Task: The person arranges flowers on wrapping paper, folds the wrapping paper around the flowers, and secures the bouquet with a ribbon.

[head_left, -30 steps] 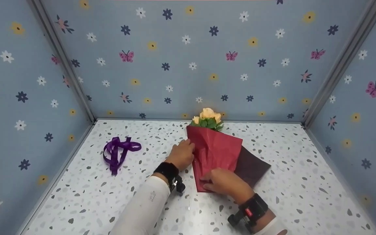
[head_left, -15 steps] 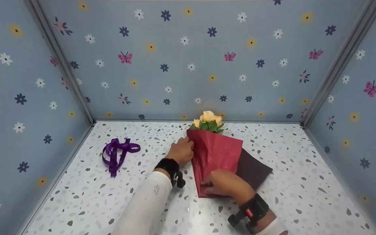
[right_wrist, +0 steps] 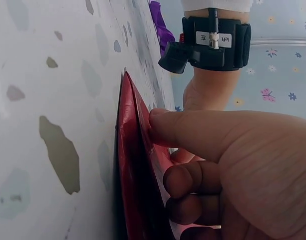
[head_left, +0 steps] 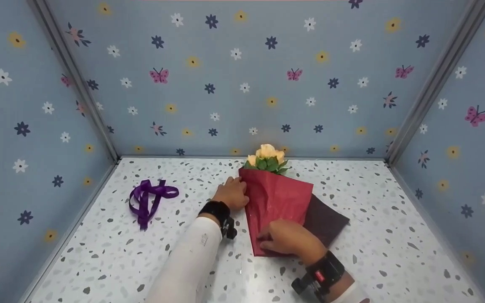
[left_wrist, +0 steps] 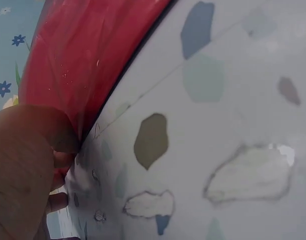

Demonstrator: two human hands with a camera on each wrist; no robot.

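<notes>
Cream-yellow roses with green leaves poke out of the far end of red wrapping paper, which is folded over their stems. A dark brown part of the wrap spreads out to the right. My left hand holds the paper's left edge, its fingertips at the fold in the left wrist view. My right hand grips the red paper close to its near end, thumb and curled fingers on the top layer. In the right wrist view, a dark gap shows between the paper's layers. The stems are hidden.
A loosely looped purple ribbon lies on the speckled white tabletop, left of the bouquet. Blue panels with flowers and butterflies rise behind and on both sides. The roses lie close to the back panel.
The bouquet and paper have shifted slightly toward me, then stayed about in place. Both hands keep their places on the paper. The head view has tilted a little.
</notes>
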